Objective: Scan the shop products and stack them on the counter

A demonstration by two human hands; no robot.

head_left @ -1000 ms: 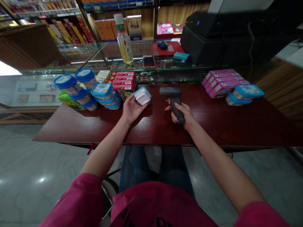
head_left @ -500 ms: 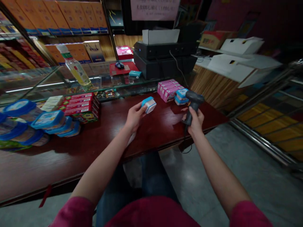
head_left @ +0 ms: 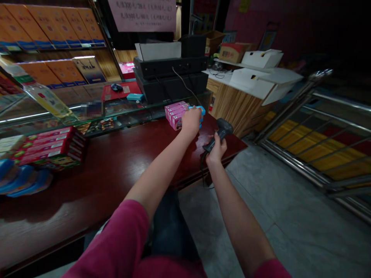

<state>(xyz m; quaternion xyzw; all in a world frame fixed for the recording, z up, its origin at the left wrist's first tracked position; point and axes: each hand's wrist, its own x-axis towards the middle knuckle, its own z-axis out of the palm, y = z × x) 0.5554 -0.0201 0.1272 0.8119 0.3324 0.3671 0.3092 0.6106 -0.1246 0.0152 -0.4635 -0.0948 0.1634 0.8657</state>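
Currently the left hand [head_left: 191, 120] is at the blue-lidded tubs [head_left: 201, 109] just right of the pink boxes [head_left: 174, 112], its fingertips too hidden to tell whether they clamp 1. Right of those boxes and nearer the person, the right hand [head_left: 216, 150] grips the scanner [head_left: 225, 126]; well left of them sit red boxes [head_left: 50, 144].

A dark grey scanner [head_left: 223, 130] tilts near partly hidden blue-lidded tubs [head_left: 202, 110].
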